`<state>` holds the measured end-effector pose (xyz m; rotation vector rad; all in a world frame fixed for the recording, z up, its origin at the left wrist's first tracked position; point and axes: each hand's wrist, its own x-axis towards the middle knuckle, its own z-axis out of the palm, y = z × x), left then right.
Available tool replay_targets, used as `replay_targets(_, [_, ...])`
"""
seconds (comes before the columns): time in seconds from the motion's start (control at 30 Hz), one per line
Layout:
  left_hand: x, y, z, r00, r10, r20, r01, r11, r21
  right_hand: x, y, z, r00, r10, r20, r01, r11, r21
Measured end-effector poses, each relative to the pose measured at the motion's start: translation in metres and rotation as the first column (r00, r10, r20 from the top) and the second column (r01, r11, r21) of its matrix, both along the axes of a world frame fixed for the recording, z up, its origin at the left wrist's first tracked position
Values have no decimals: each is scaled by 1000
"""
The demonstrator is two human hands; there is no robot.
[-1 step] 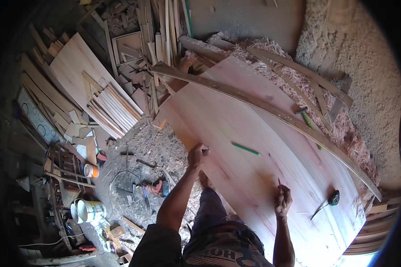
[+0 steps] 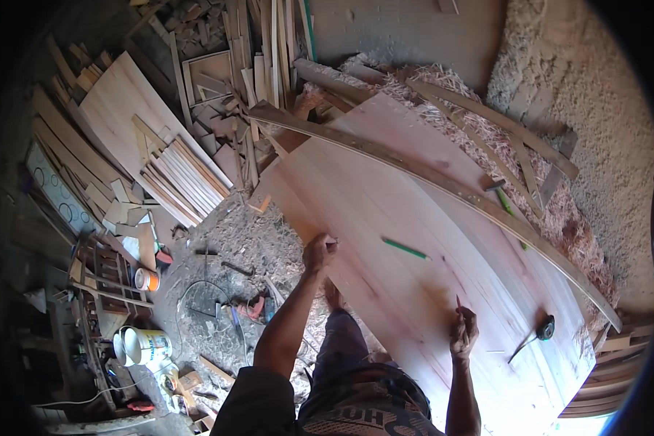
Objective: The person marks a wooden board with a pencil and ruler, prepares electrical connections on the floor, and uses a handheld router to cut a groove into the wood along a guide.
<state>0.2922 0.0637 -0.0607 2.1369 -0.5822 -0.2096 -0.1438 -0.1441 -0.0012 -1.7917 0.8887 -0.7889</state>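
Head view: right hand pinches a pencil-like stick over the wooden panel lying mid-view; left hand is curled at the panel's left edge, contents unclear. Marking appears in hand; the next stroke calls for steadiness.

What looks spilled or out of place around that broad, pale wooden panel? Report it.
Pinkish, curly wood shavings lie heaped beyond the pale panel, like uncleared waste. A red handheld tool lies on the debris-strewn grey floor, looking out of place underfoot.
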Motion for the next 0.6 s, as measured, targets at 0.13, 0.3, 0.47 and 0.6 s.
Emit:
replay_targets(0.13, [74, -7, 12, 956, 69, 285, -71, 997, -3, 55, 27, 20, 999, -34, 17, 32, 993, 113])
replay_targets(0.3, [169, -4, 17, 955, 41, 295, -30, 999, -39, 187, 67, 10, 995, 96, -33, -96, 995, -7])
replay_targets(0.47, [224, -5, 15, 930, 29, 366, -20, 999, -27, 308, 78, 17, 969, 204, -139, -234, 941, -246])
replay_targets(0.6, [246, -3, 15, 930, -19, 367, 17, 1000, 9, 337, 80, 2, 955, 151, -257, -237, 907, -348])
